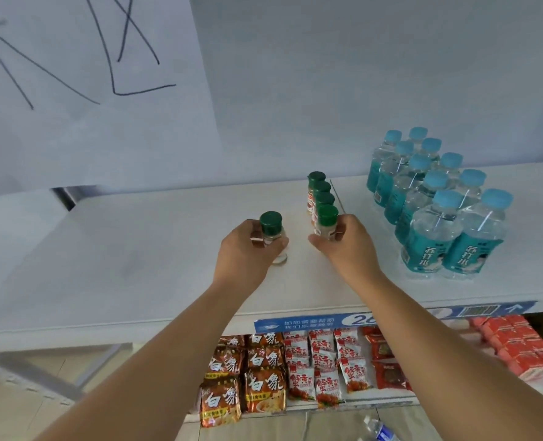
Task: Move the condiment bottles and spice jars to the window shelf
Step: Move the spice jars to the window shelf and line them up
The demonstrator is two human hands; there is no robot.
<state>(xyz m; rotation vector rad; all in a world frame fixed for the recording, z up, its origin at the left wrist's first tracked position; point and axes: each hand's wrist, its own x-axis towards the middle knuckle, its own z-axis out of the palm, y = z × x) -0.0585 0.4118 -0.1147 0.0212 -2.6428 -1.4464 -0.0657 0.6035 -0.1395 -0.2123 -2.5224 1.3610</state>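
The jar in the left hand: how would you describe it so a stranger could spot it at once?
Find the white shelf top with the pack of blue-capped water bottles on its right. Left of them runs a row of green-capped jars. This jar stands apart, left of that row, gripped by the left hand, and its body looks clear.

a clear spice jar [272, 238] with a green cap stands upright on the white shelf [136, 249], gripped by the left hand [248, 249]. just to its right, four green-capped jars [319, 198] stand upright in a tight front-to-back row; the right hand [346, 246] holds the nearest jar [327, 222].
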